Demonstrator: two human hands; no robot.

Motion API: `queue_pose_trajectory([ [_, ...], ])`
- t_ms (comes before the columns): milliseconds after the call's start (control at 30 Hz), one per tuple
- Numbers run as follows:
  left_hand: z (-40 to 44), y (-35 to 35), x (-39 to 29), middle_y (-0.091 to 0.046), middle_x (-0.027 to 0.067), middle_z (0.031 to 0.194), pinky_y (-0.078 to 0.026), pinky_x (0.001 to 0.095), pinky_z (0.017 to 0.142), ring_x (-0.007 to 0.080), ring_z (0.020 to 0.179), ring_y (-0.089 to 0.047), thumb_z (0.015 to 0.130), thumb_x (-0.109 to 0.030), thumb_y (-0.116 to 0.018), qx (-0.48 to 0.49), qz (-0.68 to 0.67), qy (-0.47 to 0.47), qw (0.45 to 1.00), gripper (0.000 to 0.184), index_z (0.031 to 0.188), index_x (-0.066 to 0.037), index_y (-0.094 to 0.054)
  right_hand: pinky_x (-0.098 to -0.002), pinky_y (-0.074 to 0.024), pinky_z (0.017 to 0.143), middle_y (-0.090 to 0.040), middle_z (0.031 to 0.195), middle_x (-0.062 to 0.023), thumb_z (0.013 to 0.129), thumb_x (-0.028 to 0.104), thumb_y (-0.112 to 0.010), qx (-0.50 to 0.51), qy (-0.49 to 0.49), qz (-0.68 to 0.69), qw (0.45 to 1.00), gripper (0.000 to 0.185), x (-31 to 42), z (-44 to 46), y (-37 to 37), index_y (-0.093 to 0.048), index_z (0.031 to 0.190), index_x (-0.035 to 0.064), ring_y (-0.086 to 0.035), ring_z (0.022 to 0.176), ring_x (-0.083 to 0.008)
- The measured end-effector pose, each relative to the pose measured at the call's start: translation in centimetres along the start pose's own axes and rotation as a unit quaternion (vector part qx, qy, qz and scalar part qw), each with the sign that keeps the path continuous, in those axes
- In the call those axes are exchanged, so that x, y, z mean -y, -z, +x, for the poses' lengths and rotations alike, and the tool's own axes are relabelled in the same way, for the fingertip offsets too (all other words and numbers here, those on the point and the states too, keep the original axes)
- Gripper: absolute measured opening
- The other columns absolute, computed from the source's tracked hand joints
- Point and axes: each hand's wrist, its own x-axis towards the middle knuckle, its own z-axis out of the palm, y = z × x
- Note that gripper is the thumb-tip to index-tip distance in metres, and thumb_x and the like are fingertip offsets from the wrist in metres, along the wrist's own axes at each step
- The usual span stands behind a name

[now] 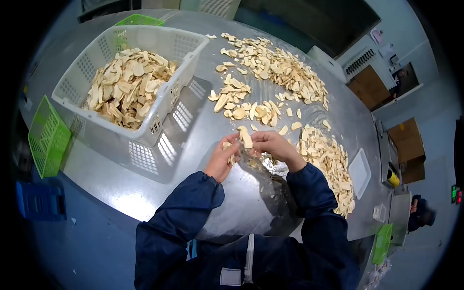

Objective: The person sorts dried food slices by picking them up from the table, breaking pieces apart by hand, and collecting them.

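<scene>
Above the metal table (188, 159), my left hand (222, 159) is closed around pale slices. Close beside it, my right hand (271, 146) has its fingers bent at a pale slice (245, 137) that stands up between the two hands. Crumpled foil (274, 166) and small crumbs lie under my right wrist. Loose slices (263, 113) are spread just beyond my hands, and a bigger pile (328, 164) lies to the right of my right forearm.
A white basket (159, 108) of slices stands at the left, with a green basket (50, 140) beside it. More slices (285, 67) cover the far side. A white tray (360, 173) lies at the right. A person (422, 212) is at the far right.
</scene>
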Motion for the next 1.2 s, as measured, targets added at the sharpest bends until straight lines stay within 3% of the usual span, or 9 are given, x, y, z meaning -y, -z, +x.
queue_pose_trajectory([
  [233,-0.2,0.3,0.3,-0.053,-0.0010,0.084,-0.037,0.0198,0.055,0.0046,0.067,-0.047,0.088,-0.010,-0.058,0.018,0.109,-0.022,0.994,0.017,0.104,-0.008,-0.052,-0.0236,-0.0513,0.054,-0.064,0.072,-0.0081,0.088,0.011,-0.057,-0.035,-0.063,-0.095,0.993,0.013,0.7,-1.3,-2.7,-0.059,0.087,-0.0015,-0.065,0.062,-0.0145],
  [467,0.1,0.6,0.0,-0.052,-0.0013,0.083,-0.038,0.0216,0.053,0.0064,0.069,-0.049,0.090,-0.014,-0.052,0.038,-0.032,0.016,0.999,0.012,0.101,-0.009,-0.052,-0.0219,-0.0461,0.050,-0.064,0.070,-0.0067,0.087,0.018,-0.060,0.019,0.016,-0.028,0.999,0.018,-0.1,-0.6,-2.3,-0.061,0.083,0.0003,-0.061,0.056,-0.0113],
  [567,0.3,1.0,-0.1,-0.053,-0.0006,0.084,-0.039,0.0225,0.053,0.0081,0.071,-0.052,0.091,-0.015,-0.049,0.027,-0.128,0.034,0.991,0.012,0.102,-0.009,-0.051,-0.0205,-0.0467,0.051,-0.064,0.072,-0.0031,0.089,0.022,-0.057,-0.006,-0.006,-0.149,0.989,0.024,2.2,-0.2,-1.2,-0.064,0.083,0.0002,-0.060,0.056,-0.0092],
  [600,0.4,1.3,-0.2,-0.054,-0.0002,0.084,-0.043,0.0235,0.054,0.0096,0.072,-0.053,0.091,-0.015,-0.048,0.021,-0.153,0.041,0.987,0.014,0.103,-0.009,-0.051,-0.0253,-0.0485,0.054,-0.066,0.072,-0.0072,0.086,0.027,-0.059,-0.057,0.028,-0.145,0.987,0.028,1.3,0.8,1.0,-0.067,0.086,0.0010,-0.063,0.058,-0.0159],
  [667,0.3,1.5,0.0,-0.055,0.0003,0.085,-0.046,0.0241,0.057,0.0100,0.072,-0.054,0.090,-0.014,-0.048,0.029,-0.165,0.045,0.985,0.014,0.104,-0.009,-0.050,-0.0335,-0.0496,0.063,-0.065,0.079,-0.0137,0.081,0.031,-0.061,-0.266,0.086,-0.408,0.869,0.031,1.6,2.6,3.5,-0.065,0.091,0.0024,-0.064,0.072,-0.0268],
  [767,0.3,1.4,-0.3,-0.055,0.0025,0.085,-0.051,0.0251,0.063,0.0115,0.073,-0.055,0.090,-0.012,-0.048,0.037,-0.170,0.052,0.983,0.017,0.107,-0.008,-0.049,-0.0396,-0.0476,0.071,-0.060,0.090,-0.0167,0.077,0.031,-0.063,-0.336,0.035,-0.593,0.731,0.033,0.0,4.2,6.4,-0.063,0.096,0.0036,-0.059,0.087,-0.0344],
  [1033,0.0,0.7,-0.4,-0.054,0.0027,0.087,-0.048,0.0240,0.058,0.0116,0.075,-0.055,0.090,-0.008,-0.051,0.023,-0.166,0.063,0.984,0.021,0.110,-0.007,-0.048,-0.0410,-0.0465,0.071,-0.055,0.089,-0.0133,0.077,0.027,-0.065,-0.268,0.048,-0.556,0.785,0.027,-2.4,1.2,3.4,-0.056,0.089,0.0044,-0.056,0.085,-0.0337],
  [1067,0.0,0.6,-0.4,-0.054,0.0022,0.086,-0.046,0.0239,0.057,0.0111,0.074,-0.054,0.089,-0.008,-0.051,0.024,-0.163,0.067,0.984,0.021,0.110,-0.008,-0.048,-0.0406,-0.0467,0.070,-0.057,0.085,-0.0133,0.077,0.027,-0.065,-0.228,0.119,-0.555,0.791,0.025,-1.9,-0.1,2.7,-0.058,0.085,0.0043,-0.057,0.080,-0.0335],
  [1200,0.4,1.0,-0.2,-0.051,0.0008,0.083,-0.042,0.0228,0.054,0.0095,0.069,-0.051,0.089,-0.009,-0.053,0.052,-0.158,0.077,0.983,0.022,0.111,-0.008,-0.048,-0.0396,-0.0466,0.071,-0.060,0.086,-0.0126,0.076,0.024,-0.065,-0.276,0.089,-0.498,0.817,0.021,-0.6,0.0,4.8,-0.064,0.082,0.0050,-0.058,0.084,-0.0314],
])
